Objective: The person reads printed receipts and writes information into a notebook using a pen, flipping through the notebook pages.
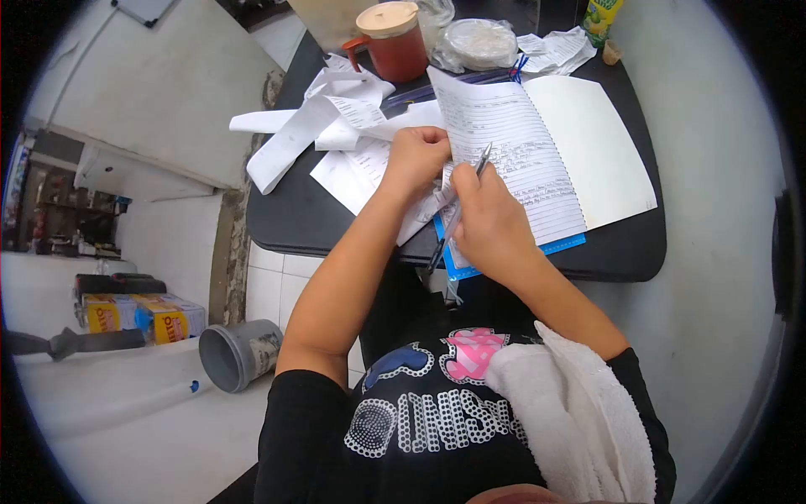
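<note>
Notebook (pixel 550 181) upper centre-right, on table (pixel 294 227). My right hand (pixel 495 220) closed round pen (pixel 484 160); left hand (pixel 413 160) curled by page edge, grip unclear. Pages look light, floppy; I'd hold the cover (pixel 600 143) edge.

Blue-ruled white notebook pages (pixel 537 164); red pitcher (pixel 398 52)

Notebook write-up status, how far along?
Looks done: handwriting covers much of the open notebook's ruled page.
In hand: the right hand grips a pen over that page; the left hand is at its left edge, by loose paper strips.
Probably left: lines near the page's foot look blank. Can't tell whether the strips are already entered.
</note>
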A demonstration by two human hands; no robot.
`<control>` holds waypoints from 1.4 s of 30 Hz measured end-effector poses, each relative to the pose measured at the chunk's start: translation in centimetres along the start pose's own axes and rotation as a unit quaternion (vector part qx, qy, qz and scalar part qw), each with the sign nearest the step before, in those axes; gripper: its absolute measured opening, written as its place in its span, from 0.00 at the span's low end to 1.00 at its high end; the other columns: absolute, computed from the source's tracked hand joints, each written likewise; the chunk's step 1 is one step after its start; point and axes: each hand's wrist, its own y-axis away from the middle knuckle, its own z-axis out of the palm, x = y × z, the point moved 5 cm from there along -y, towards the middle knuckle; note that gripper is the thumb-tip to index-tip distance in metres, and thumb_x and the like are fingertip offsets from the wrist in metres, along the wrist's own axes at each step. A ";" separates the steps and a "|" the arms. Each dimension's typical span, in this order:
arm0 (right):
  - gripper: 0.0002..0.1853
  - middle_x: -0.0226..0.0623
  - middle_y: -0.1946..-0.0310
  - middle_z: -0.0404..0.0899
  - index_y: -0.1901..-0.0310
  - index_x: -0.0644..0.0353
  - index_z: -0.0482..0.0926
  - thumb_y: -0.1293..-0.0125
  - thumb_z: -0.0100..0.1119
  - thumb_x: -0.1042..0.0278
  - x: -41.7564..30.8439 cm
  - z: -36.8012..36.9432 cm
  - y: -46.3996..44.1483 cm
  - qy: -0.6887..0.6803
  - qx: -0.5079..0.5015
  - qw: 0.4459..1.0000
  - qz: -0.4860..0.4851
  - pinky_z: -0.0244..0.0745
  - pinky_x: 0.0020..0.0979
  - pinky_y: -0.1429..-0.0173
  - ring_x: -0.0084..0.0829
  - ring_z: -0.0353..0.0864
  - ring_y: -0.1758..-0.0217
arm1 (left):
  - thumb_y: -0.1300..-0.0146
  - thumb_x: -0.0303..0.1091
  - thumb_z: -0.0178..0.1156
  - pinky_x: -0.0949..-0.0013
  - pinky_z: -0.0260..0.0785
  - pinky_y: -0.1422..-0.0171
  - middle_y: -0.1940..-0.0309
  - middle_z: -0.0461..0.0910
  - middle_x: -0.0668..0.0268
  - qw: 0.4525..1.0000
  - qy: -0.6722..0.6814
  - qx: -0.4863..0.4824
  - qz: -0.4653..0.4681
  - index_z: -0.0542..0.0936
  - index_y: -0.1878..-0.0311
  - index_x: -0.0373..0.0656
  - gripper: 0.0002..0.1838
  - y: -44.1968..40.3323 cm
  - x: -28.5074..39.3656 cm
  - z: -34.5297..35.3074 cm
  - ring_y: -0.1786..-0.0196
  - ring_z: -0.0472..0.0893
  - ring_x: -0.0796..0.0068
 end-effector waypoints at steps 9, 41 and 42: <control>0.15 0.25 0.72 0.60 0.68 0.57 0.63 0.59 0.54 0.79 8.1 -13.0 -2.1 -0.182 0.071 0.980 -0.024 0.60 0.22 0.62 0.19 0.61 0.66 | 0.47 0.27 0.60 0.78 0.70 0.71 0.73 0.80 0.62 0.997 0.047 -0.025 -0.063 0.78 0.66 0.32 0.08 0.4 -0.1 -0.3 0.75 0.78 0.78; 0.12 0.32 0.59 0.80 0.67 0.58 0.70 0.53 0.62 0.77 2.2 0.5 3.7 -0.185 -0.236 0.942 -0.153 0.54 0.48 0.35 0.42 0.70 0.41 | 0.39 0.30 0.51 0.59 0.76 0.51 0.52 0.74 0.53 0.934 0.354 0.022 0.042 0.67 0.46 0.30 0.19 4.2 1.9 -11.4 0.53 0.78 0.62; 0.13 0.32 0.61 0.80 0.66 0.58 0.70 0.53 0.62 0.77 2.2 0.6 3.6 -0.213 -0.236 0.933 -0.167 0.52 0.49 0.34 0.42 0.70 0.41 | 0.38 0.31 0.51 0.60 0.76 0.51 0.53 0.75 0.54 0.931 0.359 0.015 0.065 0.67 0.46 0.31 0.19 4.7 1.2 -12.0 0.53 0.78 0.63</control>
